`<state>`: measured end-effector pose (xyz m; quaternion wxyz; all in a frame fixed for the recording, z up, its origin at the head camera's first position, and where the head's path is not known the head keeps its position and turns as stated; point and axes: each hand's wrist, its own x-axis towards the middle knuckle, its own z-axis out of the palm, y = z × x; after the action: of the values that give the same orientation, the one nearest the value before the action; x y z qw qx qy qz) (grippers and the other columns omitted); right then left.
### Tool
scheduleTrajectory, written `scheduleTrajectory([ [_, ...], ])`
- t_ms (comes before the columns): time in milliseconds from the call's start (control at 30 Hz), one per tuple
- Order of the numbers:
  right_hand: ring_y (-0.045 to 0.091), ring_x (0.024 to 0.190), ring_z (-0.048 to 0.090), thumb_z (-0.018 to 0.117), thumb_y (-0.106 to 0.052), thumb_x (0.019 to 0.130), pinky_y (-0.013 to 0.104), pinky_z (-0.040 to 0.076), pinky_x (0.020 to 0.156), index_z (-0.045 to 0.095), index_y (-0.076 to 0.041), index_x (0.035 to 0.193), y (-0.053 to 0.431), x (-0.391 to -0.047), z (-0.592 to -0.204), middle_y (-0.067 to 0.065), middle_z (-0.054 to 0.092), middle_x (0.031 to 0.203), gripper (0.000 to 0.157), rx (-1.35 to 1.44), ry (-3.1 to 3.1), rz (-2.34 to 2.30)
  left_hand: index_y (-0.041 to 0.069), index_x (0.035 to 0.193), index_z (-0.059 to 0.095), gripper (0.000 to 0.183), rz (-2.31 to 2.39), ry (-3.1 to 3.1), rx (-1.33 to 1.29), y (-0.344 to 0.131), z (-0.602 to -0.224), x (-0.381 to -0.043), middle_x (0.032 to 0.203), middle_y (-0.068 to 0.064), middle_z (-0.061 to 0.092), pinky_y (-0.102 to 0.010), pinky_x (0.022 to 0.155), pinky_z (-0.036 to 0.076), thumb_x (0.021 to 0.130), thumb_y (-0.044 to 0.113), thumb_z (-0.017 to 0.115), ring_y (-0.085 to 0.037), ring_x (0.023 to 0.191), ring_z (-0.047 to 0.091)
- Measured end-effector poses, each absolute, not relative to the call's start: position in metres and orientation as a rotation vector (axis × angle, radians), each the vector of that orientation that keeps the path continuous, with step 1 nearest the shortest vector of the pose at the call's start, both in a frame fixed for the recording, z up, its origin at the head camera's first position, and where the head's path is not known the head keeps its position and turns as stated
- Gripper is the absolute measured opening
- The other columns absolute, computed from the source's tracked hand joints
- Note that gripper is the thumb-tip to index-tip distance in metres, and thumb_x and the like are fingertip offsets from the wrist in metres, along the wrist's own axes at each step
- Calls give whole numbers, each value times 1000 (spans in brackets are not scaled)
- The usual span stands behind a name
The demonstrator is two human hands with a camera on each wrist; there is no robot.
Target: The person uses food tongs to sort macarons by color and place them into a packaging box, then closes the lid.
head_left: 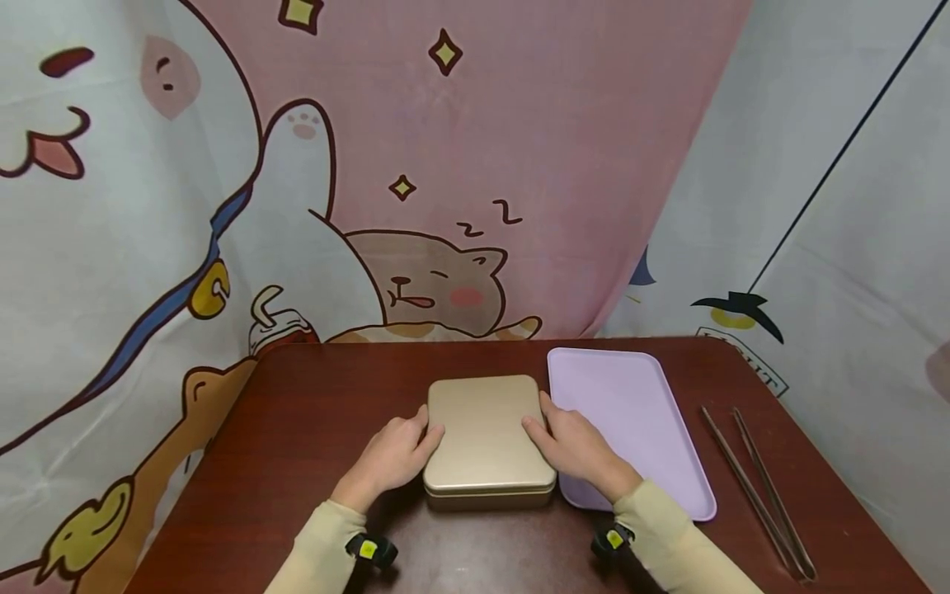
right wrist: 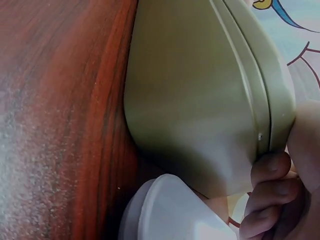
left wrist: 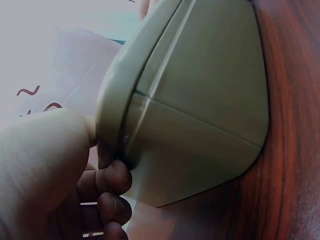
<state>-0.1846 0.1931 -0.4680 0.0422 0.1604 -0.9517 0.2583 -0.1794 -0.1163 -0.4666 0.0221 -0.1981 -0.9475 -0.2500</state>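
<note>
A gold metal tin box (head_left: pixel 490 501) with a rounded rectangular lid (head_left: pixel 482 433) sits on the table in front of me. My left hand (head_left: pixel 392 455) grips the lid's left side, thumb on top and fingertips (left wrist: pixel 115 176) curled at the lower rim. On the opposite side my right hand (head_left: pixel 580 445) holds the lid the same way, its fingers (right wrist: pixel 272 167) bent under the edge. A narrow dark gap shows between lid and box near the left fingertips in the left wrist view. The inside of the tin is hidden.
A light purple tray (head_left: pixel 631 388) lies right of the tin, partly beneath my right hand in the head view. Farther right are long metal tongs (head_left: pixel 764 495), spread at the far end. A cartoon-printed cloth (head_left: pixel 564 124) hangs behind the brown table (head_left: pixel 312 462).
</note>
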Motion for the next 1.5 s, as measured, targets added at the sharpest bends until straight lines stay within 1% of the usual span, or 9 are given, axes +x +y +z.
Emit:
scheduleTrajectory([
  [300,44,121,66,56,-36,108,56,55,100,38,18,152,194,-183,-470,38,57,140,73,515,-2888,829,-17,146,49,65,-761,-2928,-627,-116,-468,-179,131,-32,66,-49,87,62,110,36,52,-35,109,73],
  [533,44,127,63,55,-35,109,55,53,105,35,18,153,197,-183,-475,38,54,144,73,536,-2883,855,-17,146,50,64,-769,-2927,-613,-115,-469,-179,131,-32,66,-50,85,62,110,36,53,-36,108,74],
  [767,44,129,61,53,-38,110,55,51,108,31,17,156,197,-183,-476,37,51,147,75,534,-2916,870,-17,146,49,64,-776,-2947,-613,-115,-468,-180,134,-33,64,-51,89,61,110,36,52,-36,111,73],
  [1000,44,128,61,47,-45,111,55,51,106,29,14,158,196,-181,-464,37,55,144,77,511,-2931,704,-10,149,51,65,-622,-2945,-568,-117,-458,-183,133,-28,67,-52,83,62,108,41,55,-37,109,73],
  [1100,45,130,56,51,-43,110,56,48,108,30,13,158,191,-183,-457,35,54,142,77,546,-2851,603,-4,156,45,75,-550,-2920,-539,-114,-453,-187,147,-26,58,-55,95,58,105,50,55,-40,127,64],
  [1167,46,134,52,54,-43,108,57,46,111,32,13,158,187,-186,-454,35,51,145,77,596,-2794,542,-2,160,39,84,-527,-2912,-545,-110,-451,-190,158,-25,46,-58,106,51,103,58,54,-43,142,50],
  [1267,46,148,39,54,-45,107,56,37,121,32,13,157,180,-191,-451,34,39,159,80,697,-2769,489,0,164,30,95,-538,-2934,-590,-101,-451,-196,171,-23,24,-62,119,38,99,66,52,-44,157,24],
  [1367,47,155,26,50,-49,108,56,29,125,31,14,158,173,-195,-452,33,28,165,83,758,-2810,469,2,166,24,100,-534,-2978,-626,-93,-453,-200,175,-19,11,-63,124,27,98,70,49,-43,161,9],
  [1500,46,159,12,45,-54,108,55,23,128,27,14,159,168,-199,-457,33,16,169,87,760,-2905,496,2,166,23,99,-511,-3005,-654,-86,-459,-204,175,-18,9,-65,125,22,99,71,47,-44,161,6],
])
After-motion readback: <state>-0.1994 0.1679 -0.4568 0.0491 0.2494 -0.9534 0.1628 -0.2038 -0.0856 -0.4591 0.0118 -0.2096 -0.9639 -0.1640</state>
